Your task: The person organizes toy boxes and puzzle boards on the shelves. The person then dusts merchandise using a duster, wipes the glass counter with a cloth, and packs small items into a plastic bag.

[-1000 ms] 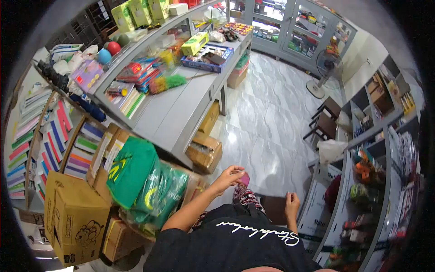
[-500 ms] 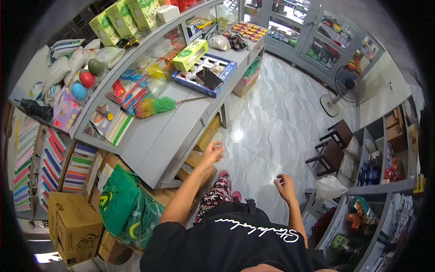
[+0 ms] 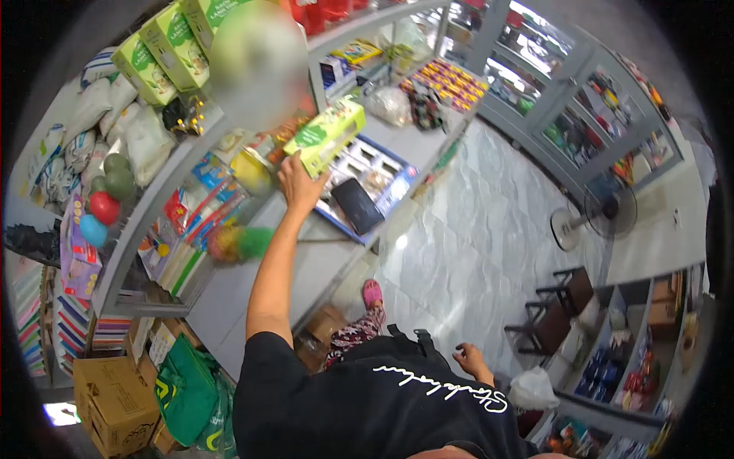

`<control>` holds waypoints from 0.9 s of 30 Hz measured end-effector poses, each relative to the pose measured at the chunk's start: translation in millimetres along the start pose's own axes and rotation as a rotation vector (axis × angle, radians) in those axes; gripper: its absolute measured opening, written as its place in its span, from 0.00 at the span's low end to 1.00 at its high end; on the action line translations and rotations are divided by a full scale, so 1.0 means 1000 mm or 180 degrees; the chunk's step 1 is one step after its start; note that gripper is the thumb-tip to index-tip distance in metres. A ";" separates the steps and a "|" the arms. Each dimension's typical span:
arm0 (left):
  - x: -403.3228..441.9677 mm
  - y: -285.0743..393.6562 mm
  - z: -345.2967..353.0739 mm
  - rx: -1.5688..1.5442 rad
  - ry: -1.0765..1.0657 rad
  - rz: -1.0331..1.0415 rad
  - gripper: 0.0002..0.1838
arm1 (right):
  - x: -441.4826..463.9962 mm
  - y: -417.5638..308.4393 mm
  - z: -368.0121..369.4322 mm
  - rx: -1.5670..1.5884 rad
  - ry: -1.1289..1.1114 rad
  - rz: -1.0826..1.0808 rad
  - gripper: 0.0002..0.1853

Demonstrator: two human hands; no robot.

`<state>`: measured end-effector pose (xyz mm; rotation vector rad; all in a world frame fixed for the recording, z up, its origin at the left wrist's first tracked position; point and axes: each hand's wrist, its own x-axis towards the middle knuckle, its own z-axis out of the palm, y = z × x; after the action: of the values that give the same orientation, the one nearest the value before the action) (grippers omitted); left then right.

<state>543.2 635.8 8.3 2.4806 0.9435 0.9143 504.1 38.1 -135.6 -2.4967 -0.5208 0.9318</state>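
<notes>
My left hand (image 3: 302, 186) is at the near end of a green-and-white carton (image 3: 330, 136), with its fingers around that end. The carton lies along the left side of a shallow blue box (image 3: 397, 183) on the grey counter. A dark phone-like device (image 3: 356, 206) rests on the same blue box, just right of my left hand. Below my left forearm is a colourful feather duster (image 3: 238, 243), its handle partly covered. My right hand (image 3: 472, 361) hangs low over the floor, fingers loosely bent and apart, with nothing in it.
The grey counter (image 3: 229, 298) runs beside a glass case. Similar green cartons (image 3: 174, 50) stand on top at the left. A fan (image 3: 608, 210), dark stools (image 3: 547, 321) and shelves are on the right. A cardboard box (image 3: 115, 402) sits at lower left. A blurred patch hides part of the upper left.
My left hand has reached forward from above the floor to the green carton and grasped its near end. My right hand has dropped lower and closer to the body. The view has shifted.
</notes>
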 end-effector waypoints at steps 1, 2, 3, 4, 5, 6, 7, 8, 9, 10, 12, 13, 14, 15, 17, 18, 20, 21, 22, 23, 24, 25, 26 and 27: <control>0.018 0.007 -0.001 0.0223 -0.0259 -0.0303 0.47 | 0.020 -0.009 -0.012 -0.0062 -0.0096 -0.0045 0.17; 0.034 0.004 0.006 0.0396 -0.0321 -0.0230 0.47 | 0.045 -0.017 -0.023 -0.0146 -0.0122 -0.0217 0.17; 0.046 0.000 0.013 0.0560 -0.0408 -0.0166 0.48 | 0.066 -0.023 -0.034 -0.0235 -0.0158 -0.0365 0.17; 0.057 0.001 0.018 0.0645 -0.0599 -0.0224 0.50 | 0.086 -0.037 -0.048 -0.0266 -0.0178 -0.0400 0.17; 0.064 0.003 0.021 0.0656 -0.0583 -0.0260 0.50 | 0.107 -0.058 -0.066 -0.0367 0.0022 -0.0478 0.17; 0.068 0.007 0.021 0.0763 -0.0780 -0.0248 0.50 | 0.123 -0.079 -0.081 -0.0460 0.0226 -0.0558 0.17; 0.073 0.010 0.022 0.0868 -0.0971 -0.0230 0.51 | 0.136 -0.095 -0.093 -0.0469 0.0217 -0.0589 0.17; 0.075 0.010 0.027 0.1024 -0.0824 -0.0168 0.52 | 0.149 -0.110 -0.104 -0.0247 0.0417 -0.0699 0.16; 0.079 0.009 0.029 0.1035 -0.0795 -0.0177 0.52 | 0.159 -0.125 -0.114 -0.0019 0.0623 -0.0808 0.16; 0.083 0.013 0.030 0.1070 -0.0812 -0.0310 0.52 | 0.165 -0.140 -0.123 0.0106 0.0593 -0.0805 0.15; 0.094 0.024 0.035 0.1138 -0.0938 -0.0607 0.53 | 0.186 -0.135 -0.123 0.0199 0.0478 -0.0945 0.15; 0.099 0.026 0.042 0.1128 -0.0952 -0.0605 0.53 | 0.193 -0.136 -0.125 0.0297 0.0336 -0.1093 0.14; 0.101 0.025 0.046 0.1170 -0.0862 -0.0658 0.53 | 0.199 -0.136 -0.129 0.0161 0.0198 -0.1130 0.14; 0.102 0.023 0.048 0.1232 -0.0758 -0.0738 0.52 | 0.205 -0.134 -0.133 0.0152 0.0156 -0.1153 0.14; 0.103 0.028 0.049 0.1408 -0.0915 -0.0966 0.50 | 0.223 -0.124 -0.134 -0.0054 0.0009 -0.1315 0.14; 0.104 0.025 0.054 0.1332 -0.0833 -0.0960 0.47 | 0.235 -0.116 -0.136 -0.0188 0.0000 -0.1438 0.14; 0.104 0.022 0.057 0.1165 -0.0713 -0.0943 0.43 | 0.254 -0.110 -0.148 -0.0154 -0.0019 -0.1580 0.14; 0.100 0.022 0.058 0.1056 -0.0693 -0.0910 0.43 | 0.265 -0.107 -0.157 -0.0140 -0.0052 -0.1594 0.14; 0.095 0.031 0.051 0.0958 -0.0568 -0.0840 0.42 | 0.277 -0.107 -0.168 -0.0163 -0.0095 -0.1720 0.14; 0.091 0.039 0.042 0.0858 -0.0520 -0.0748 0.43 | 0.287 -0.106 -0.179 -0.0124 -0.0048 -0.1719 0.13; 0.086 0.049 0.032 0.0767 -0.0414 -0.0705 0.43 | 0.298 -0.105 -0.189 -0.0071 0.0006 -0.1697 0.12; 0.080 0.059 0.022 0.0671 -0.0324 -0.0653 0.44 | 0.306 -0.110 -0.201 -0.0160 0.0084 -0.1739 0.11; 0.074 0.070 0.011 0.0709 -0.0292 -0.0677 0.44 | 0.313 -0.115 -0.213 -0.0154 0.0139 -0.1723 0.11; 0.066 0.080 -0.002 0.0499 -0.0070 -0.0514 0.44 | 0.319 -0.120 -0.223 -0.0150 0.0190 -0.1702 0.10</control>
<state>617.8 623.1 80.1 2.4904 1.2309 0.7867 857.7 234.9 -89.1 -2.2324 -1.1268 0.6352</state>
